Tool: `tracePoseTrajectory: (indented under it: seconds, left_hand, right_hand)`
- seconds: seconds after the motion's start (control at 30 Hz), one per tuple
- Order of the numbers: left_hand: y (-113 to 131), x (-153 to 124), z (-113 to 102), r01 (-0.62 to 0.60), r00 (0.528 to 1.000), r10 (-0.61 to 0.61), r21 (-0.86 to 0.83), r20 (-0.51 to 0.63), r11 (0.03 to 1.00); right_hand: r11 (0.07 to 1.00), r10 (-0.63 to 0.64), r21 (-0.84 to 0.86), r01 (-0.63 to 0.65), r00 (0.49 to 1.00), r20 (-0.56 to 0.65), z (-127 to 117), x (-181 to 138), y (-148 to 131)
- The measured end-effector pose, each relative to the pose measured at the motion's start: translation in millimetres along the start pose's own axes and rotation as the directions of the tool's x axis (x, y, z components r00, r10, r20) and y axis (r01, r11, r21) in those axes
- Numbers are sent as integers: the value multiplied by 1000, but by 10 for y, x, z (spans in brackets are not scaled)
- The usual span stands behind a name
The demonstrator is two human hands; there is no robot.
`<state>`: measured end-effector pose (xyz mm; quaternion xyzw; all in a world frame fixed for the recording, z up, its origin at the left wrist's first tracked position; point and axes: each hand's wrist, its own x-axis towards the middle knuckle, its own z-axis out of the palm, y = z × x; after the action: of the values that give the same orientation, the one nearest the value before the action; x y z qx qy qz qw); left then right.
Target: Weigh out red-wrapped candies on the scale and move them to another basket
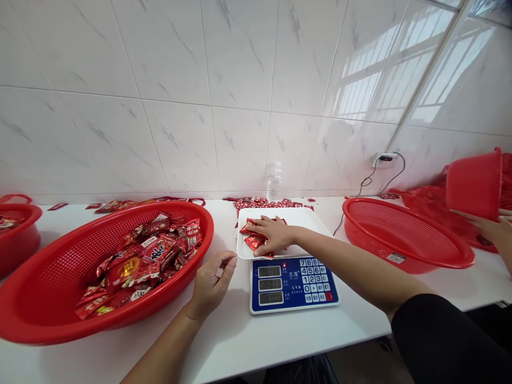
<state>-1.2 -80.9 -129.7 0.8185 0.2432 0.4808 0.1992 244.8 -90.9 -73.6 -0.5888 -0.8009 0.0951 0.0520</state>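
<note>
1. Step in hand, as judged: weighing out a portion of red packets (256, 241). The right hand (273, 234) lies palm-down on the small pile in the white scale tray (304, 218).
2. Right hand state: fingers spread and flat, pressing or gathering the packets; no packet is pinched or lifted.
3. Packet position: the pile sits at the tray's 9 o'clock side, directly under and just beyond the right fingertips (253, 228), toward 9 o'clock.
4. Left hand (212, 285): loosely curled, thumb and fingertips nearly meeting. Whether it holds a packet cannot be told. It hovers just beside the rim of the large red basket (48, 309), at the basket's 3 o'clock.
5. The scale (294, 284) shows 3 displays; the digits are too small to read reliably.
6. Next move, as judged: read the display, then add packets from the basket supply (144, 261) or remove some.
7. Another person's hand (486, 226) holds a red bucket (474, 184) at 3 o'clock, well apart.
</note>
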Motion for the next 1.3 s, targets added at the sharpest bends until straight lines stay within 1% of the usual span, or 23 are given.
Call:
tracePoseTrajectory:
  seconds: [0.1,0.23,0.43,0.6,0.73,0.9,0.97,1.07,1.2,1.3]
  left_hand:
    - [-4,0,6,0,1000,0,-3,8,1000]
    - [-3,7,12,12,1000,-12,-14,6,1000]
    - [-26,13,15,24,1000,-24,-13,17,1000]
    - [-47,15,25,21,1000,-20,-22,13,1000]
    - [-59,11,36,-6,1000,6,-28,6,1000]
    - [-74,6,24,-5,1000,5,-28,8,1000]
    - [-77,8,18,9,1000,-8,-31,10,999]
    - [-78,11,16,21,1000,-20,-43,14,999]
    - [-73,14,15,13,1000,-13,-30,9,999]
    - [-63,13,9,3,1000,-3,-22,11,1000]
  right_hand:
    - [999,-24,-41,22,998,-60,63,-15,-4]
    - [997,-14,-80,3,989,-144,68,12,21]
    - [993,-78,-110,47,950,-301,100,53,91]
    - [994,-69,-106,32,930,-362,128,36,95]
    - [998,-14,-61,-14,902,-430,47,37,115]
    - [991,132,37,-132,851,-508,-108,108,145]
    - [980,193,62,-188,840,-507,-154,174,144]
    - [973,224,57,-223,863,-453,-187,303,119]
    - [985,161,-7,-174,927,-339,-176,471,55]
    - [988,122,-61,-142,959,-257,-152,548,14]
